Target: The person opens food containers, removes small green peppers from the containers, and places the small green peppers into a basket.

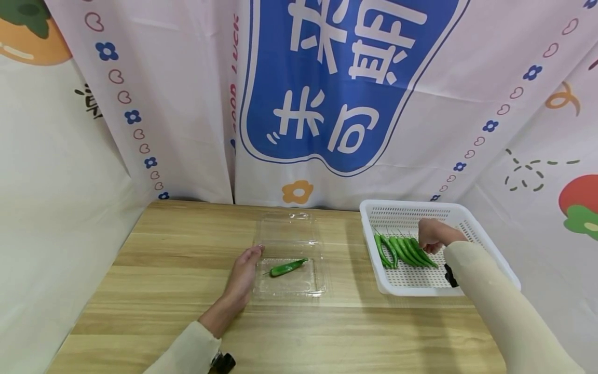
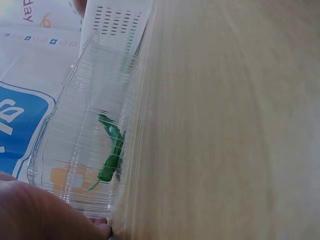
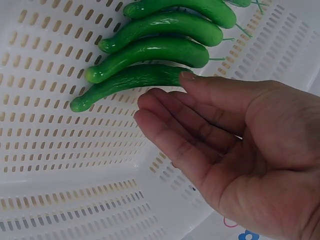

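A clear plastic clamshell box point(image 1: 285, 285) lies with its lid folded back on the wooden table. Inside its near half is one green chili pepper point(image 1: 287, 268). My left hand point(image 1: 243, 272) pinches the box's left edge near the hinge; in the left wrist view that hand point(image 2: 45, 212) partly hides the box's near end. Over the white basket point(image 1: 420, 291), my right hand point(image 1: 432, 236) reaches in from the right. Several green chilies point(image 1: 404, 252) lie there in a row. In the right wrist view, the thumb touches the nearest chili's point(image 3: 132, 80) stem end, its loosely bent fingers beneath and apart.
The basket has raised, perforated walls and stands at the table's back right. Behind the wooden table point(image 1: 163, 280) hangs a printed cloth point(image 1: 196, 104) with a blue sign pattern. More printed cloth encloses the left and right sides.
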`<state>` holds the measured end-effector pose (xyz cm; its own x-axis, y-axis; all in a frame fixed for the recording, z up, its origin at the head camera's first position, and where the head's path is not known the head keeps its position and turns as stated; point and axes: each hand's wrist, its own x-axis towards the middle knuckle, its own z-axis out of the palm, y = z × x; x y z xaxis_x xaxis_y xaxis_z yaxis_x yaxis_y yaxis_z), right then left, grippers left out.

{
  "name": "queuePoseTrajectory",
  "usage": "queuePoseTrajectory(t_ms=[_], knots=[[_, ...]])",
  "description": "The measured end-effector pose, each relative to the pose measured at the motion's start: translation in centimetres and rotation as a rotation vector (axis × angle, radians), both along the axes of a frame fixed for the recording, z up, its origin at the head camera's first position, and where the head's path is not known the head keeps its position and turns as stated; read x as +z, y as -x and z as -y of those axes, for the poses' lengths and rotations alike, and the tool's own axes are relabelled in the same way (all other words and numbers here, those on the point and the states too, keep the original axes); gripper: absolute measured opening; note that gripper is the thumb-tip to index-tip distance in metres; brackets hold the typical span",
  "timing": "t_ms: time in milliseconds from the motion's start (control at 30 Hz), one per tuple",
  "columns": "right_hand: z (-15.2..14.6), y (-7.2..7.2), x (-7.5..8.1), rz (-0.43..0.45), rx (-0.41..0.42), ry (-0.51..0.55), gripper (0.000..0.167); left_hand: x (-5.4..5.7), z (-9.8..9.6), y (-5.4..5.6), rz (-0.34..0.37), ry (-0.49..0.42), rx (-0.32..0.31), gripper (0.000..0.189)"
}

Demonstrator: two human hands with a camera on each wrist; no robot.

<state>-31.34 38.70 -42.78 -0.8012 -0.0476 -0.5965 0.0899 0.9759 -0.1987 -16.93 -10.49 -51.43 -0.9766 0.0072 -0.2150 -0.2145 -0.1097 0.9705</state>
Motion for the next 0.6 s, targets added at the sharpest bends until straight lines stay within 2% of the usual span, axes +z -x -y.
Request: queuePoseTrajectory(t_ms=[200,600], knots=[[-0.23,0.40,-0.12,-0.005,0.003,-0.020,0.011,0.00,0.10,0.14,-0.003,-0.006,-0.007,0.051],[0.14,0.51,0.83,-0.034,0.000,-0.011,0.009,-0.06,0.07,0.29,-0.005,-0.005,0.002,0.050]])
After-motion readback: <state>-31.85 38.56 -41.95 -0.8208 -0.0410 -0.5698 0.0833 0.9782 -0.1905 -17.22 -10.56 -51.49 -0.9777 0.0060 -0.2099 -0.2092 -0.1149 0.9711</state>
